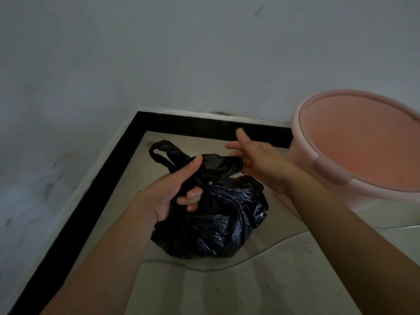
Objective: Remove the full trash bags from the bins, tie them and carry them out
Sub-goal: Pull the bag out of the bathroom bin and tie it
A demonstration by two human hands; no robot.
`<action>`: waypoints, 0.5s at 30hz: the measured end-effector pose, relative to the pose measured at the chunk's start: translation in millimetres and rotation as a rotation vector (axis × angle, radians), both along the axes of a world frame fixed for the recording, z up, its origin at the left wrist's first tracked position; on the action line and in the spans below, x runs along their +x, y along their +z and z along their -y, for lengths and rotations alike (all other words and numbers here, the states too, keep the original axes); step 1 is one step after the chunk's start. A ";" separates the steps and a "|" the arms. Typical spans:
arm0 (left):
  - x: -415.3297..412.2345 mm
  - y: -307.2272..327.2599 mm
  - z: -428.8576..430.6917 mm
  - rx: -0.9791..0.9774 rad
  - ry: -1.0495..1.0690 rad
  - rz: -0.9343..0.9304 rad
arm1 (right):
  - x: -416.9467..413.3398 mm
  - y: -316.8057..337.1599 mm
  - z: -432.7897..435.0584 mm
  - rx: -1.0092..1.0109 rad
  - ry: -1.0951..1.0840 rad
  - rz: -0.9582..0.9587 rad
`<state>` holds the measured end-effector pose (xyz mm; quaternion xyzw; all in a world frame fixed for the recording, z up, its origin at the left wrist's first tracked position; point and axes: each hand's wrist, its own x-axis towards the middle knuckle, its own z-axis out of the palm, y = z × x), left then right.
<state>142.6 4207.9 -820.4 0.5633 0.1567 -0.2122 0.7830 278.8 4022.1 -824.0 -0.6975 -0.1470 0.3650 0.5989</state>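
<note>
Both forearms [109, 258] reach down to the black trash bag [216, 226], which sits on the floor [250, 292] beside the pink bin [322, 169]. Left grip [177, 192] curls round its neck; right grip [256, 160] pinches one ear, other fingers spread. That ear could slip or tear under a hard pull, leaving the knot loose.

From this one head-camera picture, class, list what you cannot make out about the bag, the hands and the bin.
1. Head view: the black trash bag is opaque, hiding its contents.
2. Head view: the left hand covers the bag's neck, so the knot's state is unclear.
3. Head view: the right hand shows its back, hiding its grip on the handle.
4. Head view: the pink bin is cut off by the right edge.
</note>
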 end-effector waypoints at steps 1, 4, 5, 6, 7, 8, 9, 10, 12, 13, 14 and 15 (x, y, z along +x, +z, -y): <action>1.9 2.5 1.3 0.023 0.003 -0.023 | 0.9 6.5 -3.0 0.068 -0.053 0.024; 2.8 1.3 -2.4 0.050 0.042 -0.060 | 5.5 29.6 -4.9 0.232 -0.300 0.101; 1.7 -0.1 -4.1 0.052 0.072 -0.058 | 8.0 35.7 -3.5 0.219 -0.331 0.146; 0.4 -0.8 -5.0 0.047 0.097 -0.046 | 9.6 38.8 -1.7 0.135 -0.320 0.205; -0.5 -1.2 -5.2 0.035 0.112 -0.033 | 9.1 40.4 -0.7 -0.002 -0.261 0.228; -1.0 -2.0 -5.8 0.029 0.114 -0.022 | 7.1 39.6 0.6 -0.147 -0.155 0.178; -1.0 -1.5 -5.1 0.034 0.107 -0.021 | 3.2 37.6 0.9 -0.265 -0.030 0.070; -0.8 -1.9 -5.2 0.048 0.097 -0.025 | -1.3 33.2 0.1 -0.298 0.069 -0.028; 1.2 -1.9 -4.6 0.058 0.094 -0.039 | -8.7 27.3 -1.8 -0.130 0.064 -0.083; 2.5 -1.9 -4.0 0.039 0.109 -0.037 | -9.5 25.9 -2.1 0.005 -0.016 -0.051; 3.8 -1.5 -3.5 0.013 0.127 -0.031 | -9.6 26.0 -1.0 0.122 -0.076 0.004; 4.9 -0.2 -3.1 -0.015 0.147 -0.024 | -10.1 28.6 0.7 0.207 -0.093 0.053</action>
